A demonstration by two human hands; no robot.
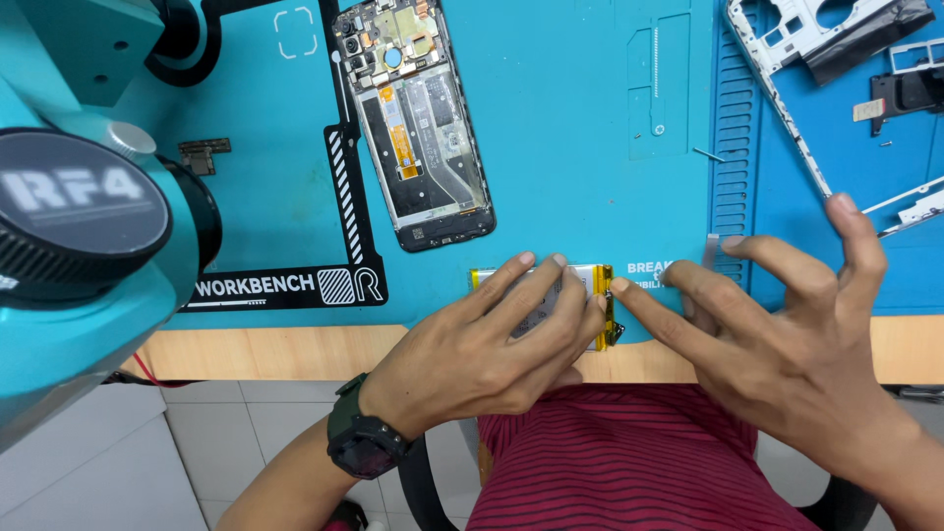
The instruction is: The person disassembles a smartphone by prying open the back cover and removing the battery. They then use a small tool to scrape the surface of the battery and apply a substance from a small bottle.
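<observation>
My left hand [492, 339] lies flat on a silver phone battery [582, 279] with yellow edging, pressing it onto the teal work mat [560, 118] at the front edge. My right hand [787, 324] has its index fingertip at the battery's right end, near the yellow strip [608, 300]. Between its thumb and middle finger it pinches a small thin metal piece [712, 250]. An opened phone [418, 118] with bare boards and an orange flex cable lies face down further back on the mat.
A teal microscope body with a black knob [79, 211] fills the left. A white phone frame [787, 59] and loose parts lie at the back right. A small dark part [204, 152] rests on the mat's left. The wooden table edge [295, 349] runs below.
</observation>
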